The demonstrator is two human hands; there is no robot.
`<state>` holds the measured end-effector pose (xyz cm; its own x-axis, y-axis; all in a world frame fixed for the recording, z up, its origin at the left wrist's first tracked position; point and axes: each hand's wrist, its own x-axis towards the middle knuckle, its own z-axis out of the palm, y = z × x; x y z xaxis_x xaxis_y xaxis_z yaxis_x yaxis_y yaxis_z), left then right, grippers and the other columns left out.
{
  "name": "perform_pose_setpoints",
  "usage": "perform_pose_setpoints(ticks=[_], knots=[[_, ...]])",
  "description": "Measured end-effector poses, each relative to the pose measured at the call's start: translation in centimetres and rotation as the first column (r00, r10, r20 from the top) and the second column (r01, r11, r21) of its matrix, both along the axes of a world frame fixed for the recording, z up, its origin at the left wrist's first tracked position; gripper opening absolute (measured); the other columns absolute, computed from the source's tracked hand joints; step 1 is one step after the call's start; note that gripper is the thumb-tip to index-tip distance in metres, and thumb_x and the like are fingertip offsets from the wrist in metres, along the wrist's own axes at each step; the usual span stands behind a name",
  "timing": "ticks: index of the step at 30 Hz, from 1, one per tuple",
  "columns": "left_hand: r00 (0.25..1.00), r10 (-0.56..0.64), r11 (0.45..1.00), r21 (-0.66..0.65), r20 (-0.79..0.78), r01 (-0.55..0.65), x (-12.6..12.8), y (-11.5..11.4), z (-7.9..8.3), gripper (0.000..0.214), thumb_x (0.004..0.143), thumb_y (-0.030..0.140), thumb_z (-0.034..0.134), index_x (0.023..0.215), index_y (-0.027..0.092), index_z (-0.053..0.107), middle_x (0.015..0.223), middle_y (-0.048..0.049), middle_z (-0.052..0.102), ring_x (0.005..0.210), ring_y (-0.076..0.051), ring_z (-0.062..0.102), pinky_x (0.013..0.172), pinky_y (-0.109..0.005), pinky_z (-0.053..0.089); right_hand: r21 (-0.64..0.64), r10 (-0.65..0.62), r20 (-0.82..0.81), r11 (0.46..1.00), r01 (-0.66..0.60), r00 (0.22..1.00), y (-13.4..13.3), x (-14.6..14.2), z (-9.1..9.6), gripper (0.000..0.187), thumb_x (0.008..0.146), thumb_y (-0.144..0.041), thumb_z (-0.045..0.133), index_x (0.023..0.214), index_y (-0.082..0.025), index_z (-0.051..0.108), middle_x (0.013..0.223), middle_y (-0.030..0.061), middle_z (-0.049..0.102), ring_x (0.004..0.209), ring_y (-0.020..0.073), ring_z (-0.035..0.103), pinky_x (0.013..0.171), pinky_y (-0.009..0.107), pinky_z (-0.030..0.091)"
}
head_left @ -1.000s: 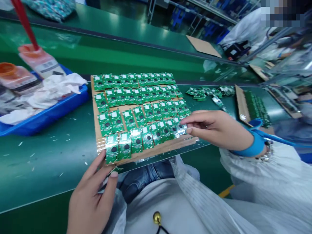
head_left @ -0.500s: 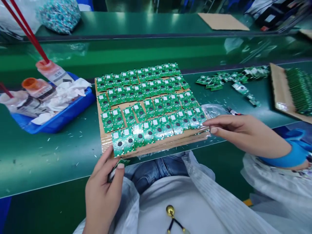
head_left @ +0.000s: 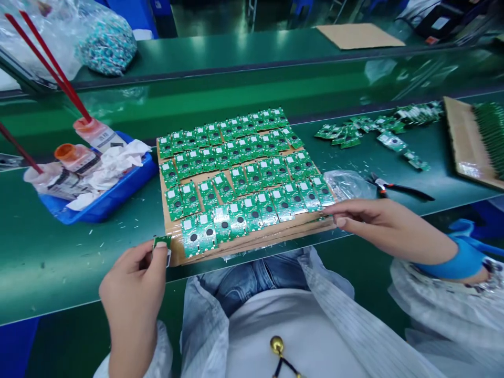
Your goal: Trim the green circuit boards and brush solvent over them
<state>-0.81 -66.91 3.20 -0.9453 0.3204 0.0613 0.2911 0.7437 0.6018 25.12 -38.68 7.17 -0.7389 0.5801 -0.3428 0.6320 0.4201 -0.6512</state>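
Note:
Between the thumb and fingers of my left hand (head_left: 134, 286) is a small green circuit board (head_left: 162, 242), just off the left front corner of a stack of cardboard (head_left: 173, 228). Most of that board is hidden by the fingers. Rows of green circuit boards (head_left: 255, 206), each with a white square and a dark round spot, lie on the top cardboard sheet. My right hand (head_left: 378, 226) pinches the right front corner of the cardboard, its fingertips close to the last board in the front row. What lies under those fingertips is partly hidden.
A blue tray (head_left: 129, 184) with bottles and crumpled tissues stands at left. Black-and-orange pliers (head_left: 405, 189) and a clear plastic bag (head_left: 346, 184) lie at right. Loose boards (head_left: 346, 134) are heaped behind them, beside a cardboard box (head_left: 466, 139) of upright boards.
My left hand has moved left, away from the front row, with the circuit board in its fingers. My right hand stays at the cardboard corner. The view has shifted slightly, showing more of the pliers.

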Motion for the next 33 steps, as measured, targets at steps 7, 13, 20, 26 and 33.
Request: perform_pose_setpoints(ticks=[7, 13, 20, 26, 33], knots=[[0.982, 0.086, 0.993, 0.063, 0.167, -0.098, -0.9, 1.5, 1.0, 0.02, 0.073, 0.04, 0.064, 0.067, 0.021, 0.064, 0.052, 0.0068, 0.049, 0.048, -0.01, 0.041, 0.047, -0.024, 0.027, -0.001, -0.029, 0.037, 1.0, 0.029, 0.999, -0.2, 0.4, -0.1, 0.046, 0.076, -0.06, 0.052, 0.097, -0.022, 0.068, 0.096, 0.0073, 0.07, 0.089, 0.0282, 0.065, 0.078, 0.043, 0.054], [0.853, -0.034, 0.838, 0.479, 0.521, -0.26, -0.7, 0.7, 1.8, 0.026, 0.069, 0.037, 0.071, 0.062, 0.018, 0.055, 0.056, 0.0072, 0.043, 0.049, -0.006, 0.037, 0.044, -0.017, 0.028, -0.095, 0.088, -0.069, 0.991, -0.094, 0.994, -1.8, -0.8, 1.2, 0.042, 0.079, -0.058, 0.055, 0.094, -0.021, 0.07, 0.087, 0.0084, 0.071, 0.075, 0.0196, 0.066, 0.065, 0.029, 0.055], [0.643, -0.326, 0.79, 0.573, 0.693, -0.217, 2.4, 1.2, 2.9, 0.053, 0.046, 0.064, 0.078, 0.059, 0.016, 0.06, 0.042, 0.0059, 0.043, 0.035, -0.004, 0.029, 0.033, -0.016, 0.022, -0.08, 0.266, -0.526, 0.93, -0.358, 0.808, -8.5, -8.1, 1.4, 0.021, 0.077, -0.017, 0.061, 0.098, -0.018, 0.068, 0.073, 0.0013, 0.065, 0.06, 0.0082, 0.058, 0.055, 0.018, 0.048], [0.202, -0.643, 0.714, 0.673, 0.739, -0.193, 5.1, 1.7, 2.0, 0.05, 0.048, 0.054, 0.083, 0.07, 0.016, 0.06, 0.048, 0.0069, 0.043, 0.041, -0.003, 0.029, 0.041, -0.016, 0.022, 0.301, 0.561, -0.64, 0.812, -0.5, 0.525, -10.9, -10.9, 0.9, 0.02, 0.08, -0.008, 0.051, 0.082, -0.017, 0.069, 0.074, 0.0022, 0.063, 0.063, 0.0076, 0.054, 0.058, 0.019, 0.04], [0.506, -0.726, 0.661, 0.676, 0.465, 0.327, 4.2, -0.1, 2.1, 0.052, 0.063, 0.064, 0.069, 0.096, 0.024, 0.065, 0.088, -0.0033, 0.063, 0.079, -0.017, 0.057, 0.071, -0.025, 0.044, 0.177, 0.56, -0.532, 0.807, -0.564, 0.635, -10.0, -11.2, 1.6, 0.013, 0.078, -0.01, 0.056, 0.072, -0.015, 0.067, 0.063, -0.0008, 0.058, 0.057, 0.0062, 0.05, 0.053, 0.018, 0.035]])
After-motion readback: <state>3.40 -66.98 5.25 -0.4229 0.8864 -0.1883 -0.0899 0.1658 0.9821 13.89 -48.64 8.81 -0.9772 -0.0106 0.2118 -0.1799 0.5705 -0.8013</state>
